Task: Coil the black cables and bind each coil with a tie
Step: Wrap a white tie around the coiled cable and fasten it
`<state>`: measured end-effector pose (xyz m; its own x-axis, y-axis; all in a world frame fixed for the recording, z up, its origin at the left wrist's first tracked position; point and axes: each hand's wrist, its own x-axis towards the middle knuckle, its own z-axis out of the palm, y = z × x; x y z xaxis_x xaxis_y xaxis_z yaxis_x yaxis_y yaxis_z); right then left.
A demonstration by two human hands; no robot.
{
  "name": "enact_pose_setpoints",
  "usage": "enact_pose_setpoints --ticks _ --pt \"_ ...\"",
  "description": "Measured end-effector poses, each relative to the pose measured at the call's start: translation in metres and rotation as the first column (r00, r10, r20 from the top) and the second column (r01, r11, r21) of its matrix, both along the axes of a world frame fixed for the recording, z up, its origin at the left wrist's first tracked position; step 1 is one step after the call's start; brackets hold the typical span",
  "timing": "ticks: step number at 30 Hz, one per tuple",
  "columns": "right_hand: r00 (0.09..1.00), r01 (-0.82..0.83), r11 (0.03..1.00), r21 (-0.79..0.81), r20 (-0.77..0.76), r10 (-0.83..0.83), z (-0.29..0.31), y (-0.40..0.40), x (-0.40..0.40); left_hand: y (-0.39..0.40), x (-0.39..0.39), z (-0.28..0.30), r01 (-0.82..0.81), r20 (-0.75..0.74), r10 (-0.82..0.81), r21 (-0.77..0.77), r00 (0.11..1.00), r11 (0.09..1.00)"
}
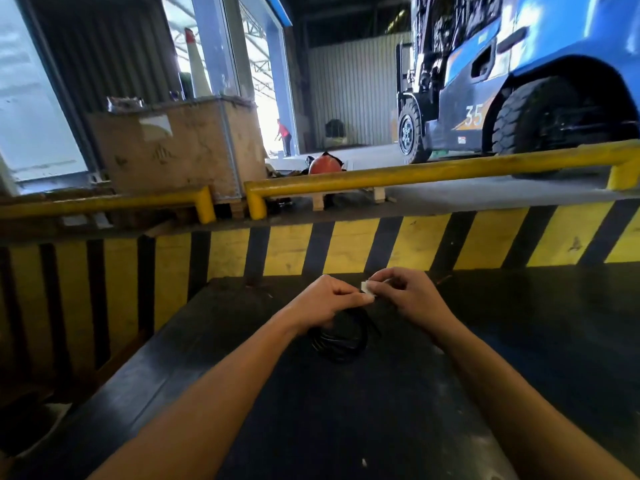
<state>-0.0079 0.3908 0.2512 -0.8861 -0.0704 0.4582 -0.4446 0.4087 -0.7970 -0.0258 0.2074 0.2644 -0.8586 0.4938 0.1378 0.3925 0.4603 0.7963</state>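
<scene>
Near the lower centre of the frame, a coil of thin black cable is seen in round loops with a faint sheen, hanging from the left hand just over a dark, matte work surface; whether the lowest loops touch that surface cannot be told. The left hand is closed into a fist around the top of the coil. A small, pale, boxy piece, hard-looking and white, is pinched between the thumb of the left hand and the bent fingers of the right hand; what it is cannot be made out for sure. The two hands are brought close together around that piece, with bare forearms reaching in from the bottom corners of the frame.

The work surface is scuffed and dusted with pale specks. Behind it, across the middle of the frame, a flat panel painted in slanted yellow and black stripes is seen, its paint chipped. Above the panel, round yellow steel rails with bent ends are set. In the upper left, a worn plywood crate with metal edging is seen. In the upper right, a glossy blue forklift with ribbed black tyres and the number 35 is parked on smooth concrete. Corrugated metal sheeting lines the far wall.
</scene>
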Motion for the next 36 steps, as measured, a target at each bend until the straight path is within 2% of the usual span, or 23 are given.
enact_pose_setpoints --ticks 3,7,11,14,17,19,21,24,26,30,33,34,36 --pt "0.997 -0.035 0.996 0.087 -0.069 0.041 0.011 0.010 0.003 0.002 -0.002 0.012 0.053 0.026 -0.054 0.008 0.998 0.999" --pt "0.988 -0.140 0.958 0.249 -0.036 0.153 0.023 0.028 0.008 0.003 -0.004 0.024 0.093 0.050 -0.096 0.058 0.994 0.994" --pt "0.987 -0.034 0.939 0.342 -0.137 0.086 0.031 0.030 0.009 0.007 -0.003 0.034 0.133 0.027 -0.133 0.016 0.991 0.991" --pt "0.979 -0.003 0.941 0.337 -0.190 0.072 0.035 0.030 0.013 0.008 0.001 0.042 0.174 0.017 -0.174 0.022 0.985 0.985" --pt "0.973 -0.063 0.987 0.147 -0.211 0.093 0.034 0.025 0.019 0.007 0.004 0.047 0.193 -0.016 -0.192 0.052 0.981 0.980" --pt "0.986 -0.091 0.988 -0.124 -0.148 0.072 0.028 0.017 0.023 0.009 0.006 0.048 0.185 -0.047 -0.181 0.096 0.982 0.978" --pt "0.998 -0.059 0.915 -0.399 -0.018 0.057 0.022 0.007 0.025 0.013 0.008 0.049 0.171 -0.057 -0.165 0.136 0.985 0.976" --pt "0.986 0.029 0.781 -0.623 0.146 0.079 0.018 -0.004 0.026 0.015 0.009 0.049 0.142 -0.057 -0.134 0.177 0.989 0.974" --pt "0.974 0.079 0.712 -0.698 0.206 0.094 0.017 -0.012 0.025 0.017 0.012 0.050 0.125 -0.069 -0.114 0.188 0.991 0.974" --pt "0.955 0.110 0.643 -0.758 0.259 0.143 0.020 -0.023 0.019 0.018 0.017 0.053 0.085 -0.072 -0.071 0.217 0.995 0.972" --pt "0.948 0.217 0.457 -0.863 0.298 0.113 0.024 -0.016 0.014 0.014 0.021 0.046 0.105 -0.090 -0.093 0.140 0.992 0.985" --pt "0.955 0.223 0.465 -0.857 0.288 0.071 0.024 -0.013 0.012 0.013 0.023 0.042 0.106 -0.084 -0.096 0.134 0.992 0.985" --pt "0.977 0.174 0.608 -0.775 0.212 -0.010 0.020 -0.011 0.011 0.011 0.024 0.037 0.101 -0.059 -0.093 0.145 0.994 0.984"
